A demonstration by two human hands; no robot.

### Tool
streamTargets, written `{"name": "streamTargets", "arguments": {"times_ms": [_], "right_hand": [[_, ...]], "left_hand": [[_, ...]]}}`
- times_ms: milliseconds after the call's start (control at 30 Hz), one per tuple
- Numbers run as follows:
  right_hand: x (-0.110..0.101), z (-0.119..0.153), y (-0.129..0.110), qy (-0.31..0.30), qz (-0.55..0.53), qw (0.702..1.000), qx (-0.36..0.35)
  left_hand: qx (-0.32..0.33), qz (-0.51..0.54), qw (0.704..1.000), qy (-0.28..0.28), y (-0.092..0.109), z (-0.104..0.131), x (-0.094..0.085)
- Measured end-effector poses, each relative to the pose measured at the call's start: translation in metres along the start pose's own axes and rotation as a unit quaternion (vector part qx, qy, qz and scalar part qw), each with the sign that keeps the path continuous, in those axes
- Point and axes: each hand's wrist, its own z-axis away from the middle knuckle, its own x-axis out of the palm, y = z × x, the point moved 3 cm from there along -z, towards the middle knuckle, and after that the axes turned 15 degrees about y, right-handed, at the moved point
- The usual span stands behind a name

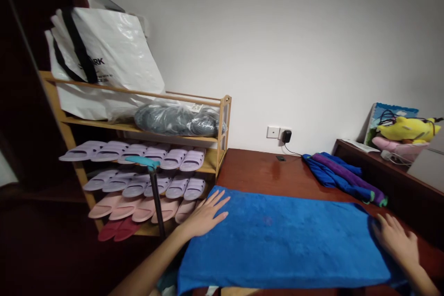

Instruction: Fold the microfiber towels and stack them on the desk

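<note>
A blue towel (294, 236) lies spread over the front of the reddish-brown wooden table (256, 169), and its near edge drapes past the front. My left hand (208, 215) rests flat on the towel's left edge with fingers spread. At the opposite side, my right hand (397, 238) touches the towel's right edge, fingers loosely extended and slightly bent. Behind the towel, to the right, sits a heap of folded blue and purple cloths (343, 175) with green trim.
A wooden shoe rack (224, 120) on the left holds several slippers (135, 187), a white bag (107, 51) and a plastic-wrapped bundle (176, 118). A pole with a teal top (154, 171) stands before it. A black adapter (286, 136) is plugged in. A yellow plush toy (405, 129) sits right.
</note>
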Motion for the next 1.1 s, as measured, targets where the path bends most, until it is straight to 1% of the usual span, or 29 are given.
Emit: {"name": "streamTargets", "arguments": {"times_ms": [67,133,200,300,400,600,733,800,867,933,1000,1067,1100], "right_hand": [[0.001,0.001,-0.027,-0.039,-0.019,0.998,-0.049],[0.008,0.000,-0.048,-0.090,-0.045,0.991,-0.084],[0.018,-0.005,-0.057,-0.115,-0.048,0.990,-0.067],[0.033,-0.015,-0.053,-0.136,-0.039,0.990,-0.021],[0.043,-0.025,-0.047,-0.150,-0.038,0.988,-0.007],[0.051,-0.036,-0.047,-0.170,-0.028,0.985,0.003],[0.053,-0.041,-0.052,-0.167,-0.023,0.986,-0.001],[0.050,-0.043,-0.055,-0.156,-0.019,0.988,-0.003],[0.042,-0.043,-0.060,-0.135,-0.011,0.991,-0.006],[0.029,-0.041,-0.068,-0.099,-0.002,0.995,-0.013],[0.013,-0.036,-0.079,-0.057,-0.003,0.998,-0.038],[-0.003,-0.023,-0.091,-0.034,-0.013,0.997,-0.069],[-0.010,-0.013,-0.096,-0.033,-0.018,0.996,-0.081]], "left_hand": [[-0.002,0.003,1.000,-0.001,0.000,-0.001,0.000],[-0.008,0.008,1.000,-0.002,0.002,-0.001,-0.001],[-0.012,0.009,1.000,-0.006,0.004,0.000,-0.002],[-0.015,0.002,1.000,-0.013,0.005,0.001,-0.004],[-0.009,-0.002,1.000,-0.009,0.004,0.001,-0.004],[-0.003,-0.005,1.000,0.003,-0.002,0.000,0.001],[-0.007,0.005,1.000,0.004,-0.007,-0.005,0.006],[-0.007,0.009,1.000,0.005,-0.009,-0.010,0.008],[-0.004,0.011,1.000,0.009,-0.011,-0.014,0.009],[-0.001,0.012,1.000,0.014,-0.013,-0.017,0.010],[0.000,0.012,1.000,0.018,-0.014,-0.019,0.011],[0.000,0.012,1.000,0.021,-0.015,-0.019,0.013],[0.001,0.011,1.000,0.021,-0.015,-0.019,0.014]]}}
